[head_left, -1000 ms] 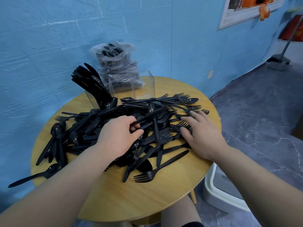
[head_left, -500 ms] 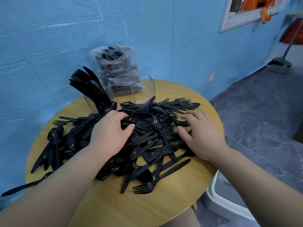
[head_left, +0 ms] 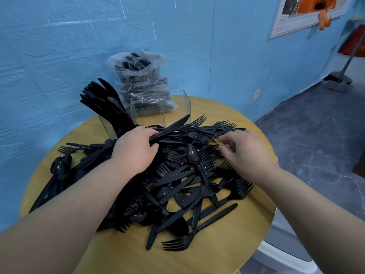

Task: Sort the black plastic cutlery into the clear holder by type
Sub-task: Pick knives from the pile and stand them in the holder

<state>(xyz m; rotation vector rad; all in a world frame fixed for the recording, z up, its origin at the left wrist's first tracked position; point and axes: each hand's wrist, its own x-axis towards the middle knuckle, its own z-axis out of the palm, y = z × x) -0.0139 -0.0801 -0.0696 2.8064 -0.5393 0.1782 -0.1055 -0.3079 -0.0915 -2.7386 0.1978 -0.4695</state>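
The clear three-compartment plastic holder [head_left: 173, 107] stands behind the heap of black plastic cutlery [head_left: 177, 175], knives filling its left compartment. The left hand [head_left: 134, 149] grips a black plastic knife [head_left: 169, 127] pointing toward the holder. The right hand [head_left: 246, 153] hovers over the forks, fingers loosely curled, holding nothing visible.

A black knife [head_left: 171, 126] has been lifted out of the cutlery pile [head_left: 177, 175] by the left hand [head_left: 134, 149] and is now pointed toward the clear holder [head_left: 158, 109]. The right hand [head_left: 246, 153] has been shifted farther back over the forks.
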